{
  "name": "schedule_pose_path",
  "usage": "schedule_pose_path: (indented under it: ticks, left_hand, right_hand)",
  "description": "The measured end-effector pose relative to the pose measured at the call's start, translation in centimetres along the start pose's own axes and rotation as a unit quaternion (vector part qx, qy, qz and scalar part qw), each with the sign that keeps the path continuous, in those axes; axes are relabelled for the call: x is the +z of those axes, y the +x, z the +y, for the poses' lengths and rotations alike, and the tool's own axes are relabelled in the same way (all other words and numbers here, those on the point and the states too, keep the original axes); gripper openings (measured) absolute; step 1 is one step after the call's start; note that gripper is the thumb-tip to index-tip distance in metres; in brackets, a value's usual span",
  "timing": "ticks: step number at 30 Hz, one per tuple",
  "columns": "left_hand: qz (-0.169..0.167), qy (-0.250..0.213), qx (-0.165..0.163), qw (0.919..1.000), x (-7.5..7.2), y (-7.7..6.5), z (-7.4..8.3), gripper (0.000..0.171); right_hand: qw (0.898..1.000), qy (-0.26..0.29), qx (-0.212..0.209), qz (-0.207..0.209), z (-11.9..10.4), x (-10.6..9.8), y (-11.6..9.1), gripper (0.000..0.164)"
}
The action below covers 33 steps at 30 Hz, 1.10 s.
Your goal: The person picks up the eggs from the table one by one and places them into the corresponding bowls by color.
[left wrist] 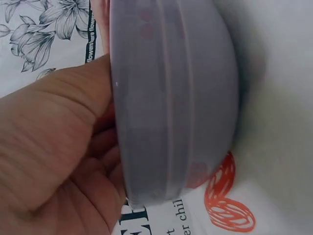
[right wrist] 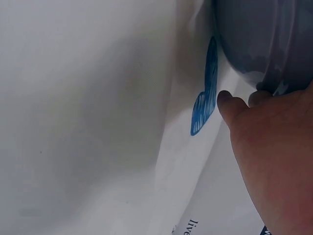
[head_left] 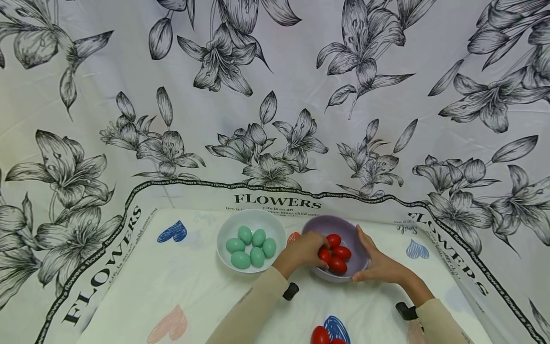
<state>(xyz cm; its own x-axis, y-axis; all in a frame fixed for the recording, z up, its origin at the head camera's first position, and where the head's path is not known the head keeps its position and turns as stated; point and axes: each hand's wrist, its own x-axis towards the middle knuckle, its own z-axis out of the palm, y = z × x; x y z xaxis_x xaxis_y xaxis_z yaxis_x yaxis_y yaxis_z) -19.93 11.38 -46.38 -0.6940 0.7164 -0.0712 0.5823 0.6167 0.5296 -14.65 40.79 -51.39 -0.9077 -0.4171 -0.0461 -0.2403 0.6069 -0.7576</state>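
Observation:
A purple bowl (head_left: 315, 224) holds several red eggs (head_left: 337, 265). My left hand (head_left: 307, 252) reaches over its left rim, thumb and fingers around a red egg (head_left: 324, 255) inside. In the left wrist view the bowl's outer wall (left wrist: 151, 107) hides the fingertips of that hand (left wrist: 54, 137). Against the bowl's right side rests my right hand (head_left: 380, 264), its fingers extended along the outer wall and the thumb near the front. The right wrist view has this hand (right wrist: 279, 142) beside the bowl's underside (right wrist: 254, 39).
Left of the purple bowl stands a white bowl (head_left: 220, 239) with several green eggs (head_left: 240, 260). More red eggs (head_left: 320, 335) lie at the near edge of the view. A heart-patterned white cloth (head_left: 206, 306) covers the table, and a flower-printed curtain (head_left: 275, 71) hangs behind.

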Motion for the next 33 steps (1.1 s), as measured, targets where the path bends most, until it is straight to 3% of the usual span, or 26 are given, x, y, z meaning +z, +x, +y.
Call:
schedule_pose_path:
  ticks: [7,16,24,33]
  left_hand:
    - [-0.025,0.027,-0.039,0.9986,-0.1,0.5,0.8,0.044]
    - [-0.057,0.016,-0.068,0.996,-0.3,0.8,1.4,0.037]
    - [-0.08,0.018,-0.077,0.9936,-0.3,0.9,1.6,0.035]
    - [-0.077,0.037,-0.062,0.9944,-0.3,0.8,1.7,0.04]
  right_hand:
    - [1.0,-0.005,0.001,0.001,-0.1,0.0,0.1,0.149]
    - [1.0,-0.002,0.002,0.003,0.0,0.0,0.1,0.148]
    - [1.0,-0.001,0.0,0.003,0.0,0.1,0.2,0.148]
    - [1.0,0.002,-0.002,0.005,0.0,0.1,0.0,0.15]
